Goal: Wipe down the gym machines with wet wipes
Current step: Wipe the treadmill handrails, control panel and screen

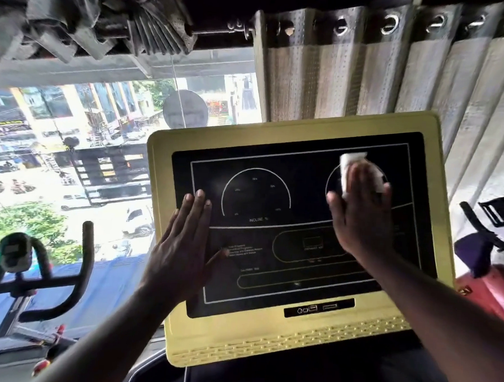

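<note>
A treadmill console (266, 346) with a yellow frame and a black display panel (290, 169) fills the middle of the head view. My right hand (361, 208) lies flat on the upper right of the panel, over the right dial, and presses a white wet wipe (348, 163) against it; the wipe sticks out above my fingers. My left hand (183, 245) rests with straight fingers on the left edge of the panel, beside the incline dial, and holds nothing.
A black exercise-bike handlebar (74, 280) stands at the lower left in front of a large window (71, 152). Grey curtains (396, 81) hang at the upper right. A red and black machine (492, 262) sits at the right edge.
</note>
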